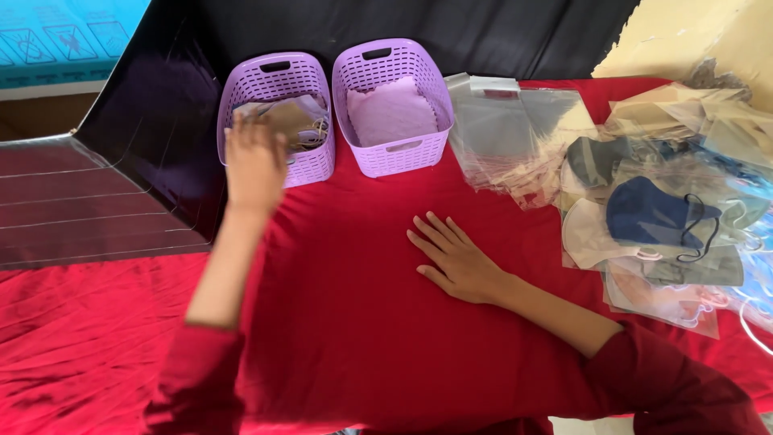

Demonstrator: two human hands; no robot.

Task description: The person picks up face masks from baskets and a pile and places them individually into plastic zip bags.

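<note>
Beige bagged mask [294, 119] in lilac basket [241, 97], left hand [255, 161] gripping it, right hand [455, 258] open flat on red cloth [346, 322]

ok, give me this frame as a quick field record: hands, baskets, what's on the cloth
left hand: reaching into the left lilac plastic basket, grip unclear
right hand: flat, open on the red cloth
left basket contents: grey-beige fabric masks
right lilac plastic basket: holds pale pink fabric
beside baskets: stack of clear plastic bags
far right: pile of bagged masks
</note>
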